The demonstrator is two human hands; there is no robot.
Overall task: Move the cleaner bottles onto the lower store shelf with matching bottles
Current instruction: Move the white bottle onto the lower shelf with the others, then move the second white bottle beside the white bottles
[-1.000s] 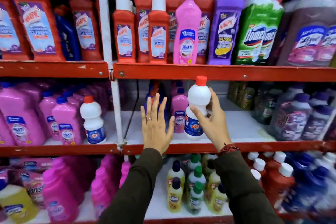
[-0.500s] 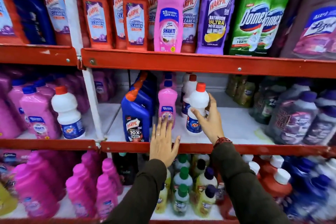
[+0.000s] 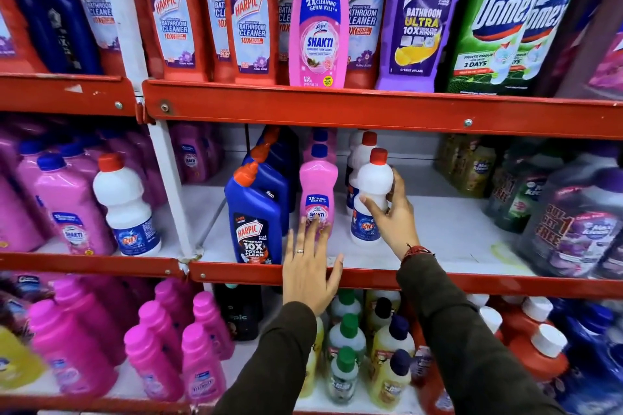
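My right hand [image 3: 391, 222] grips a white bottle with a red cap [image 3: 371, 192], standing on the middle shelf [image 3: 438, 229]. More white red-capped bottles [image 3: 362, 152] stand right behind it. My left hand [image 3: 310, 266] is spread open with its fingertips at the foot of a small pink Shakti bottle [image 3: 318, 189], palm over the shelf's red front edge. Another white red-capped bottle [image 3: 126, 209] stands among pink bottles in the left bay. A tall pink Shakti bottle [image 3: 318, 17] stands on the upper shelf among red Harpic bottles [image 3: 173, 13].
Blue Harpic bottles [image 3: 256, 212] stand left of the small pink one. Grey and purple jugs [image 3: 573, 222] fill the middle shelf's right side. A white upright [image 3: 161, 158] divides the bays. Below are pink bottles [image 3: 161, 344] and small yellow and clear bottles [image 3: 371, 347].
The white bottle came down from mid-air onto the middle shelf in front of matching bottles, my right hand still on it. The view moved closer; my left hand stayed at the shelf edge.
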